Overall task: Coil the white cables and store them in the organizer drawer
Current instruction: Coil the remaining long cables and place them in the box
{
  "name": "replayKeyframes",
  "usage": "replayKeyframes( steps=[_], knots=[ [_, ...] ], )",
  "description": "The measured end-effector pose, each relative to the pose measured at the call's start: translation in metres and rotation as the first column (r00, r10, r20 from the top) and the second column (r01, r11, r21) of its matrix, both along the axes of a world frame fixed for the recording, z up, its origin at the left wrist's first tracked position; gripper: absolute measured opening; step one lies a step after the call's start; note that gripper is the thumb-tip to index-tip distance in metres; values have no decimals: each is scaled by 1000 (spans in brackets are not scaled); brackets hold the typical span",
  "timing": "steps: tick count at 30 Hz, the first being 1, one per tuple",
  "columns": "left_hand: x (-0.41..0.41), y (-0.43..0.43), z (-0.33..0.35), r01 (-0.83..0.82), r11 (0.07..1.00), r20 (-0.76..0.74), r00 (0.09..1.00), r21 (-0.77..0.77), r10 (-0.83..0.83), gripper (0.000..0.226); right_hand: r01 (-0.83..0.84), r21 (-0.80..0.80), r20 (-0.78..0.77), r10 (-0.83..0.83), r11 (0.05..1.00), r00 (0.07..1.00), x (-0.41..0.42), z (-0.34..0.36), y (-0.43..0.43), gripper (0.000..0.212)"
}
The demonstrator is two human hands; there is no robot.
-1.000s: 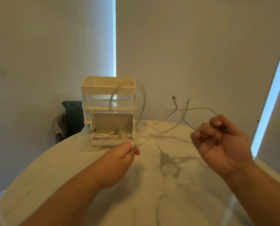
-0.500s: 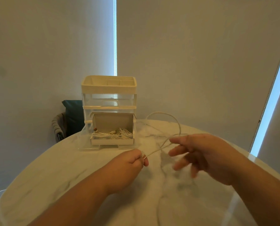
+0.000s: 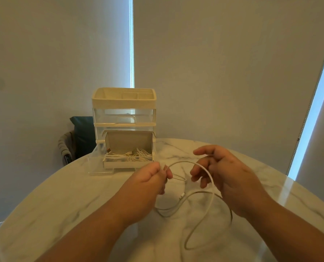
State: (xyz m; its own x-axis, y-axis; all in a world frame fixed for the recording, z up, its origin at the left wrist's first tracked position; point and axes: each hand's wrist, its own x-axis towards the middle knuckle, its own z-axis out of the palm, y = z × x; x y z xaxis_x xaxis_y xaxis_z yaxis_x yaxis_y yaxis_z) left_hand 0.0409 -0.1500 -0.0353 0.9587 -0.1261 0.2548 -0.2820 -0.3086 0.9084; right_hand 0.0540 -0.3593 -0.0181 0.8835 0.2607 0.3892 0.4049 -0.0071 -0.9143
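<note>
At center frame the left hand (image 3: 149,178) pinches 1 end of a white cable (image 3: 211,200) between thumb and fingertips. The cable arcs right, passes the fingers of the right hand (image 3: 227,173), which are spread and loosely bent with nothing gripped, then drops in loose loops onto the marble table (image 3: 63,205) below both hands. Behind them stands the cream organizer (image 3: 123,99), its bottom drawer (image 3: 128,164) pulled open with coiled white cables (image 3: 136,155) inside.
</note>
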Motion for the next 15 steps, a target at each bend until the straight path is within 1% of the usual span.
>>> replayKeyframes(
  steps=[1,2,3,4,5,6,7,8,10,11,12,13,15],
  knots=[
    [-1,1,0,-43,999,64,997,27,41,30,34,-135,6,-33,990,999,3,-3,-1,44],
    [-3,1,1,-77,996,121,990,34,72,28,43,-358,63,-22,933,998,3,-5,-4,42],
    [-3,1,2,-94,995,164,983,33,87,27,92,-569,151,-6,817,989,1,-7,-4,41],
    [-4,1,2,-100,994,190,977,33,92,26,148,-698,235,28,701,972,0,-11,-3,47],
    [-4,2,3,-99,994,203,975,50,87,25,179,-722,295,64,669,953,-2,-14,-1,58],
    [-4,3,2,-100,991,202,976,92,80,24,188,-679,329,65,710,942,-5,-15,2,69],
    [-3,4,2,-97,984,197,978,148,67,23,194,-603,367,53,774,929,-7,-15,6,73],
    [-1,5,1,-90,976,192,980,200,51,22,217,-525,448,51,823,893,-11,-12,10,67],
    [0,4,-1,-88,966,205,978,245,37,23,330,-434,659,46,838,750,-16,-5,13,37],
    [1,4,-1,-92,964,213,976,249,38,23,353,-391,705,30,850,708,-18,-2,13,27],
    [1,3,-2,-92,962,218,975,255,35,23,364,-357,710,-4,860,705,-20,0,13,22],
    [1,1,-2,-91,959,224,974,270,29,21,366,-319,690,-50,874,722,-21,0,13,18],
    [1,-1,-3,-92,948,236,971,305,18,19,347,-247,573,-153,905,805,-21,-2,13,13]
  ],
)
